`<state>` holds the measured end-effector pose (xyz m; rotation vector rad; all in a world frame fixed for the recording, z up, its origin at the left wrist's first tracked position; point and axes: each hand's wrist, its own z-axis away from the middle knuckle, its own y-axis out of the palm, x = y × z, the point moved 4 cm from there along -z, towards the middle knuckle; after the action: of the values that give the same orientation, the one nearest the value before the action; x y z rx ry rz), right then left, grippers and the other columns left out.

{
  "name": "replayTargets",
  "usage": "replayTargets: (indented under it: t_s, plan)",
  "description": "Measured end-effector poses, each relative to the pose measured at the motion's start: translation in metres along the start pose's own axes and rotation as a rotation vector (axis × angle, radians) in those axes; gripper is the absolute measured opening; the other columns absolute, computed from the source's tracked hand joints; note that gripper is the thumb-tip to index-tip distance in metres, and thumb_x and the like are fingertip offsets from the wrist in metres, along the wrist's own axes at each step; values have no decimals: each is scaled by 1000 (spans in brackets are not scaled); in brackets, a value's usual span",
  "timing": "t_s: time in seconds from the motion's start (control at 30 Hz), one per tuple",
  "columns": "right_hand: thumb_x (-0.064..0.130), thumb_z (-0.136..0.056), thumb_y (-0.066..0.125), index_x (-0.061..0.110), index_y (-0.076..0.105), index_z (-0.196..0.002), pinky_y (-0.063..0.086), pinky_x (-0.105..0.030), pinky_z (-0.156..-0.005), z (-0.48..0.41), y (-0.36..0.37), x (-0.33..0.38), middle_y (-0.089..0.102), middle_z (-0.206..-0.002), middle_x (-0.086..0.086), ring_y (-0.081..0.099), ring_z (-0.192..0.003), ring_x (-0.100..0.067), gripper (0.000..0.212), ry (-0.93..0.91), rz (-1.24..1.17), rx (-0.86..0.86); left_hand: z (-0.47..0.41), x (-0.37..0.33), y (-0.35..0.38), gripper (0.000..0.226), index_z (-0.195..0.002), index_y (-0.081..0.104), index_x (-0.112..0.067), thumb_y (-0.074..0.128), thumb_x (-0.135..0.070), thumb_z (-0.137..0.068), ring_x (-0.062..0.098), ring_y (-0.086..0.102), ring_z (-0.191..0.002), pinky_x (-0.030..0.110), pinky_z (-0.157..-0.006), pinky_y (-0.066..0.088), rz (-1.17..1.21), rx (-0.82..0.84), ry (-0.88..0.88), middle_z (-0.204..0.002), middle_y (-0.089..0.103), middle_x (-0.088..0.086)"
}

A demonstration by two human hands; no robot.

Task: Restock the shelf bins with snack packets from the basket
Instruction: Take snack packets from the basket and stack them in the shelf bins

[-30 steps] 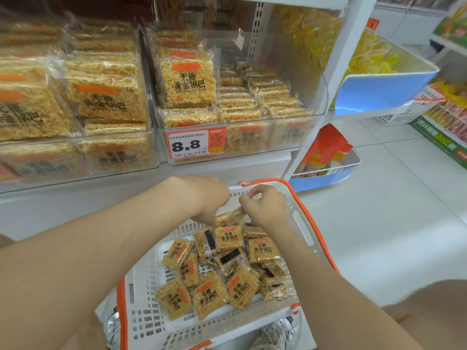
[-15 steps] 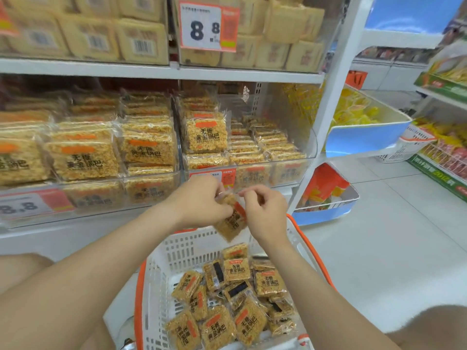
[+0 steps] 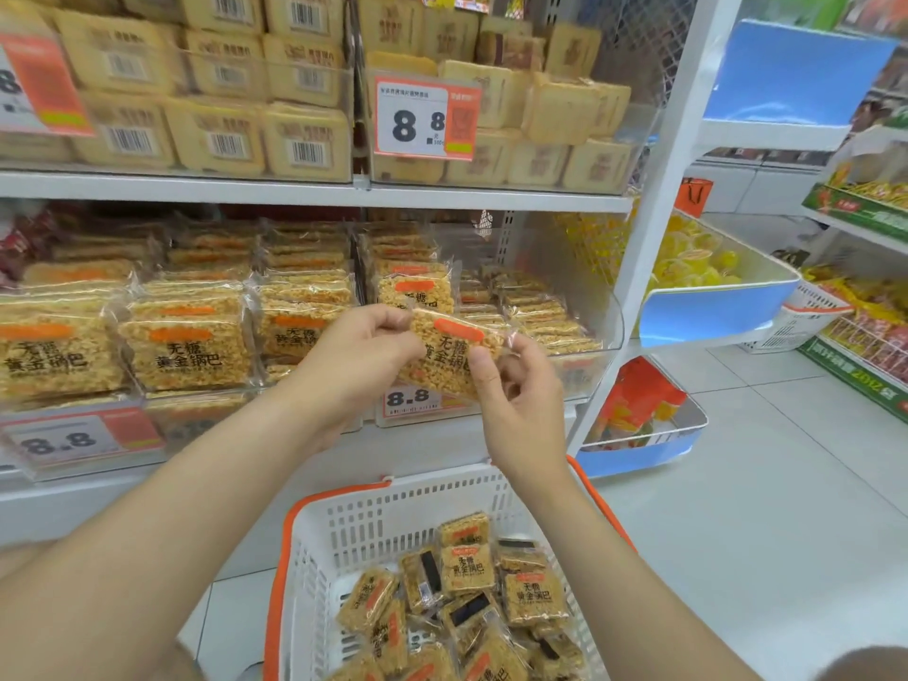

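Observation:
I hold one clear snack packet (image 3: 449,353) of golden rice crisps with an orange label between both hands, in front of the clear shelf bin (image 3: 597,336). My left hand (image 3: 361,361) pinches its left edge and my right hand (image 3: 516,395) pinches its right corner. That bin holds one upright packet at its left and flat stacks behind. Below, the white basket (image 3: 373,523) with orange handles holds several more of the same packets (image 3: 467,567).
Bins to the left (image 3: 186,346) are packed with the same packets, behind 8.8 price tags (image 3: 422,122). The upper shelf (image 3: 314,191) carries pale boxed cakes. Blue-and-white tubs (image 3: 712,307) of yellow and orange snacks stand at right over white floor tiles.
Both hands lifted one packet out of the basket and raised it to the front of the shelf bin. My view tilted upward, bringing the upper shelf into sight.

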<state>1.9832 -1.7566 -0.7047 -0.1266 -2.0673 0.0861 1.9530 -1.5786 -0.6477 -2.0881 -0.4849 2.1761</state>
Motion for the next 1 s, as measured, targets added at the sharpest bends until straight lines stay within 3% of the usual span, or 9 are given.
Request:
replayTargets:
  t_s: [0.07,0.13,0.23,0.4,0.5,0.6,0.73,0.87,1.0]
  plan:
    - [42,-101,67,15,61,-114,40,-30,-57,-8,0,1,64,-73,-9,52,-65,-25,30,-9,37,-7,-3,-3,-10,16,-110,69,-30,72,-22,-96,12,68,-103,30,-90,54,-125,-92,49,-110,72,-6]
    - [44,-100,68,17,61,-112,42,-35,-59,-17,1,0,64,-74,-14,52,-65,-25,31,-17,78,-29,-7,-6,-20,24,-116,67,-27,74,-24,-93,4,64,-97,25,-79,49,-338,-191,136,-104,69,-12]
    - [46,-100,66,20,57,-111,44,-40,-60,-34,4,-2,65,-69,-6,57,-64,-23,30,-31,140,-41,-11,-1,-25,28,-117,64,-27,74,-24,-90,9,63,-91,32,-80,49,-585,-238,183,-96,67,-14]
    - [47,-100,66,23,54,-114,45,-23,-62,-69,15,0,66,-82,9,59,-69,-3,31,-60,348,-8,-16,10,-20,32,-120,67,-29,71,-19,-90,26,67,-96,37,-74,53,-865,-220,147,-101,72,-3]
    - [47,-101,65,23,55,-119,53,-30,-71,-87,28,-4,68,-92,8,63,-79,-4,31,-31,447,115,-20,12,-19,26,-114,71,-30,74,-21,-90,28,69,-92,35,-69,49,-909,-216,119,-104,71,-1]
    - [44,-101,66,17,59,-131,54,-37,-84,-99,40,-11,67,-101,7,65,-93,-17,41,-7,580,204,-22,12,-20,23,-111,72,-32,74,-22,-91,27,69,-93,35,-68,49,-921,-212,103,-104,71,-2]
    - [35,-95,76,28,48,-139,49,-31,-77,-102,45,-6,60,-102,6,61,-93,-14,53,-104,549,91,-21,11,-19,19,-110,69,-30,70,-21,-93,30,69,-91,38,-69,54,-943,-193,132,-103,70,0]
    - [34,-100,68,31,62,-137,54,-36,-84,-98,54,-8,52,-108,1,56,-78,-8,37,-233,705,198,-23,11,-15,37,-129,59,-31,65,-20,-94,29,68,-90,39,-66,57,-961,-155,199,-100,69,-1]
    - [34,-101,66,31,64,-135,51,-42,-94,-93,56,-13,47,-121,-5,54,-105,-27,35,-274,757,179,-23,11,-12,45,-140,51,-32,58,-31,-95,30,68,-92,38,-65,54,-973,-133,221,-101,69,-1]
